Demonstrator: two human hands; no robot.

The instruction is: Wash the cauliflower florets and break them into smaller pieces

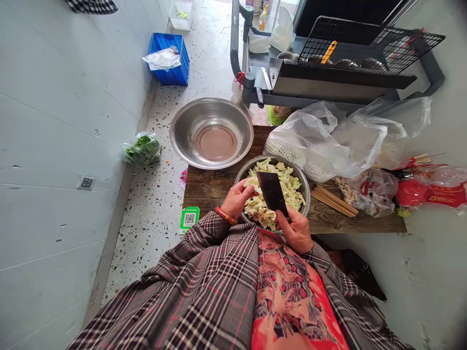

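My right hand [297,231] grips a dark-bladed cleaver [272,192], its wide blade tilted up over a metal bowl [308,192]. Cut cauliflower florets [292,182] fill much of that bowl. At the bowl's left rim, my left hand [237,197] has its thumb and fingers closed on a pale piece of cauliflower [251,183], close to the blade's left edge. Whether the blade touches the piece I cannot tell. A reddish bangle circles my left wrist.
A large steel basin [211,104] sits at the table's [207,189] left corner. Skewer sticks [333,200] and plastic bags [310,136] lie to the right. Beyond stands a cart with a wire rack [350,41] and a knife [259,97]. Bagged greens [143,149] and a blue crate [170,73] are on the floor.
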